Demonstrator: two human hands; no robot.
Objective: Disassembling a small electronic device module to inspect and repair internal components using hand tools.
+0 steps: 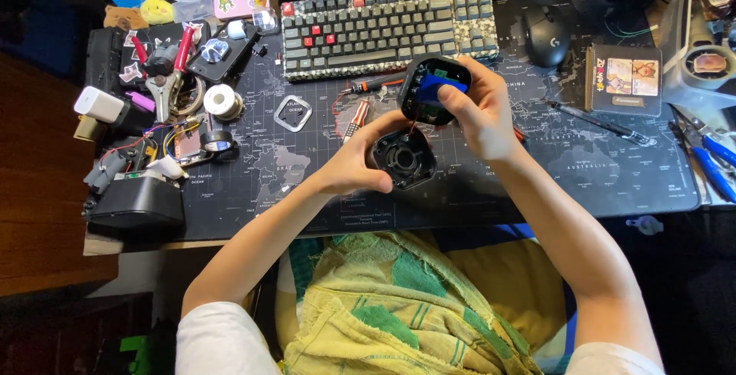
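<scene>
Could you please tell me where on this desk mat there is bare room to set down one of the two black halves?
The desk mat is bare along its front right, between the right hand, the pen and the mat's front edge. A smaller patch lies front left, below the square frame. The left side is crowded around the solder spool.

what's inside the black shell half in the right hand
Inside the upper black shell half, held by the right hand, sit a blue part and a green board edge. The thumb covers the rest.
</scene>
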